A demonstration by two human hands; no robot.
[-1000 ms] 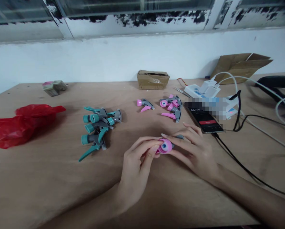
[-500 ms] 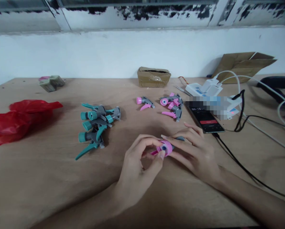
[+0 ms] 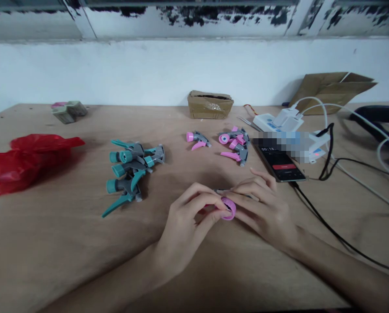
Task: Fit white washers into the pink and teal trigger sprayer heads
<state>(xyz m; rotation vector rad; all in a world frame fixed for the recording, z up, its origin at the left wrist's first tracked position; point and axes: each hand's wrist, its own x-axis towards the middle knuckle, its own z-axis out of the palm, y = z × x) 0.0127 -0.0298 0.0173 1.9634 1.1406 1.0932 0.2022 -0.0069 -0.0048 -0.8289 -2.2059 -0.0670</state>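
Left hand (image 3: 189, 217) pinches the pink sprayer (image 3: 233, 209) at its open near end; right hand (image 3: 266, 204) clasps it from the right

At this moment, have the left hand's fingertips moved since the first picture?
Yes, slightly: judged against the phone, the fingertips of the left hand have shifted rightward.

At the frame's lower centre, my fingers (image 3: 209, 201) hold a spray head (image 3: 229, 213); on the worktop (image 3: 51, 234), a bag (image 3: 34, 163) lies far left, a spray-head pile (image 3: 129, 167) right of it, a phone (image 3: 280, 165) right, a box (image 3: 210, 108) behind.
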